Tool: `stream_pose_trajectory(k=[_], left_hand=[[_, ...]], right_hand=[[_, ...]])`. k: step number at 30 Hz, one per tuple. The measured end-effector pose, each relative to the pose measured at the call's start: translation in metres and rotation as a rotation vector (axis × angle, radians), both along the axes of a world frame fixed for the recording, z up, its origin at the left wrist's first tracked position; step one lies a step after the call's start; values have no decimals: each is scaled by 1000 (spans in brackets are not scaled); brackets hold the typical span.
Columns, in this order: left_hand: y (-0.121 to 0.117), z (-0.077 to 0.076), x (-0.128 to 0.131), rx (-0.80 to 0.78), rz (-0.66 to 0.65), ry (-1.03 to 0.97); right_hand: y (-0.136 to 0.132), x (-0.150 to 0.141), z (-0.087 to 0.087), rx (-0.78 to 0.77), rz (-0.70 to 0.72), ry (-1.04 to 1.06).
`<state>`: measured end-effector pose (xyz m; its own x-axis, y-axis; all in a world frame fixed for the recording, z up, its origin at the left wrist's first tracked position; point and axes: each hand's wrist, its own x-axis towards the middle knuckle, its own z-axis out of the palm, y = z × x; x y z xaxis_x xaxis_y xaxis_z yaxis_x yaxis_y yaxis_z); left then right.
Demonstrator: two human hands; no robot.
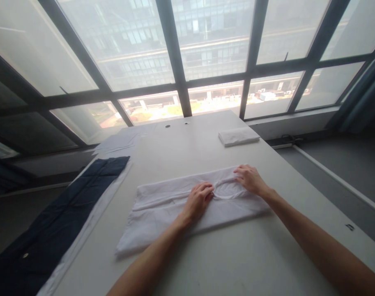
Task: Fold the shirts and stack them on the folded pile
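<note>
The person's left hand (200, 200), fingers together, and right hand (249, 177), fingers slightly apart, flank the shirt's (165, 205) neckline (226, 197), apparently steadying it; clamping indeterminable. Folded cloth (239, 136): one o'clock.

Both hands (199, 200) and forearms (313, 242) are bare.

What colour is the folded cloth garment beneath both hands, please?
The folded cloth garment is white, seen in the head view.

inscriptions: texts, labels, brands, numbers and signs, none legible, near or far, left or right.
</note>
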<state>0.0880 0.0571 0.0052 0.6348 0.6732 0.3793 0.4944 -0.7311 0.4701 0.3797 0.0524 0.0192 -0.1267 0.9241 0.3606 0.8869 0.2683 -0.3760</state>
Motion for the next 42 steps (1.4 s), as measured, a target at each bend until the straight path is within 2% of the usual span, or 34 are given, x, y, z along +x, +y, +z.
stream_pose_trajectory(k=[3, 7, 12, 16, 20, 22, 25, 28, 30, 32, 34, 37, 39, 42], left_hand=[[1, 0, 1, -12, 7, -11], [0, 5, 1, -23, 14, -38], [-2, 9, 0, -38, 20, -62], [-3, 7, 0, -47, 69, -28], [-3, 3, 0, 0, 32, 90], [-3, 2, 0, 11, 4, 167], [-1, 0, 0, 7, -2, 226], [1, 1, 0, 12, -8, 242], [1, 2, 0, 11, -18, 248], [1, 2, 0, 5, -18, 246], [0, 2, 0, -4, -9, 237], [-1, 1, 0, -17, 12, 215], [-2, 0, 1, -25, 23, 203], [-4, -1, 1, -34, 41, 180]], right_hand=[[-8, -1, -1, -42, 7, -127], [-11, -5, 1, 18, -47, -127], [-18, -9, 7, 60, 20, -154], [-29, -8, 7, -20, 63, -158], [-34, -15, 6, -14, -8, -116], [-30, -27, 6, 28, -10, -28], [-16, -56, 2, 36, 90, 242], [7, -87, -4, -106, 205, 726], [23, -96, -9, -207, 212, 999], [37, -89, -15, -283, 165, 1200], [48, -67, -22, -304, 64, 1352], [56, -24, -28, -98, -174, 1301], [57, -4, -29, -29, -248, 1281], [52, -2, -26, 64, -334, 1223]])
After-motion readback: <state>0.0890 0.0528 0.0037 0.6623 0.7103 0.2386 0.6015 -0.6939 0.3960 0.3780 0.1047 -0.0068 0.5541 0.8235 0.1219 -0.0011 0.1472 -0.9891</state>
